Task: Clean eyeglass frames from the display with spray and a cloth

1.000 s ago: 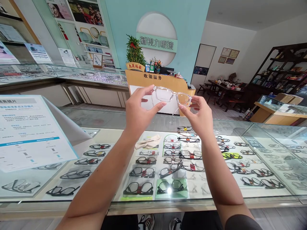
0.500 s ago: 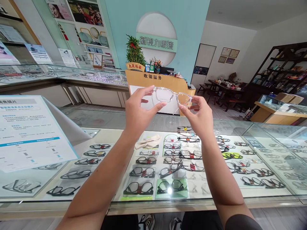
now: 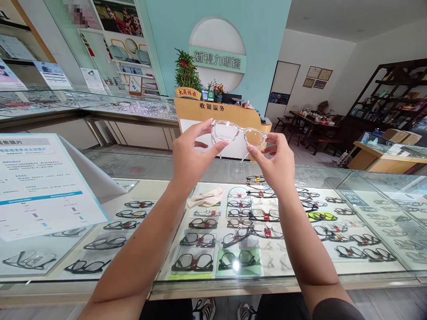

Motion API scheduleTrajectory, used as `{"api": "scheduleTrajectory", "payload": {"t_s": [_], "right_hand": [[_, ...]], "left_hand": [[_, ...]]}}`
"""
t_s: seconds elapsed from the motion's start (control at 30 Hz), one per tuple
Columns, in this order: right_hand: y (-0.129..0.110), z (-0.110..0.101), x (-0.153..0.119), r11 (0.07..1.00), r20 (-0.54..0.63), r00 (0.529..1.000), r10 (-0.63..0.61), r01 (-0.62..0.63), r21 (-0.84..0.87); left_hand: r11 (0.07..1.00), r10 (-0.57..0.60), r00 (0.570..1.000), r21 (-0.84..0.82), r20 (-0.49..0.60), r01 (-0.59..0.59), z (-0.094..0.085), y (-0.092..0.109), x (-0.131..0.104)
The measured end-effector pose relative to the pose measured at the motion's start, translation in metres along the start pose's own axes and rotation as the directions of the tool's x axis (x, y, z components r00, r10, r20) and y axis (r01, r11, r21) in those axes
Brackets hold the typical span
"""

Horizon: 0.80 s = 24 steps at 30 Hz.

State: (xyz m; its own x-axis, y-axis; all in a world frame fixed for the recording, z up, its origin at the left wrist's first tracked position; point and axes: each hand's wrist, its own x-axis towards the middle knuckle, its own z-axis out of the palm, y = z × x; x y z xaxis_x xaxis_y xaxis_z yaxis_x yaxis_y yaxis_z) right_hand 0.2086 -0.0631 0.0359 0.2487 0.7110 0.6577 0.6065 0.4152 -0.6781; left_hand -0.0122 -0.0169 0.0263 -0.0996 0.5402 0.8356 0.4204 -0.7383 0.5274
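Observation:
A pair of clear-framed eyeglasses is held up in front of me, above the far side of the glass counter. My left hand pinches its left end between thumb and fingers. At the other end, my right hand grips the frame the same way. The temples point down and are partly hidden by lenses and fingers. Below, a crumpled beige cloth lies on the counter between my forearms. Rows of dark-framed glasses show under and on the glass.
A tilted printed sign stand takes up the counter's left side. Beyond is a wooden cashier desk with a potted plant. More display cases run along the left, and a dark shelf unit stands at right.
The clear eyeglasses have tilted slightly in my hands, so more of both temples shows beneath the lenses. Both hands have shifted a touch left and keep their hold.

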Motion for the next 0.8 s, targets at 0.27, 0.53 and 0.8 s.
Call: {"api": "scheduleTrajectory", "payload": {"t_s": [0.27,0.53,0.8], "right_hand": [[-0.0022,-0.0003,-0.0023,0.999,-0.017,0.999,-0.034,0.034,-0.009],[-0.0054,-0.0043,-0.0038,0.996,-0.064,0.994,-0.090,0.089,-0.010],[-0.0041,-0.0021,-0.0062,0.990,-0.077,0.988,-0.137,0.134,-0.051]], "left_hand": [[0.999,-0.029,0.999,-0.014,0.018,0.029,-0.0015,-0.0003,0.0019],[0.995,-0.065,0.995,-0.077,0.070,0.071,0.0007,-0.0016,0.0022],[0.996,0.084,0.996,-0.010,0.024,-0.084,0.0012,0.0064,-0.0007]]}}
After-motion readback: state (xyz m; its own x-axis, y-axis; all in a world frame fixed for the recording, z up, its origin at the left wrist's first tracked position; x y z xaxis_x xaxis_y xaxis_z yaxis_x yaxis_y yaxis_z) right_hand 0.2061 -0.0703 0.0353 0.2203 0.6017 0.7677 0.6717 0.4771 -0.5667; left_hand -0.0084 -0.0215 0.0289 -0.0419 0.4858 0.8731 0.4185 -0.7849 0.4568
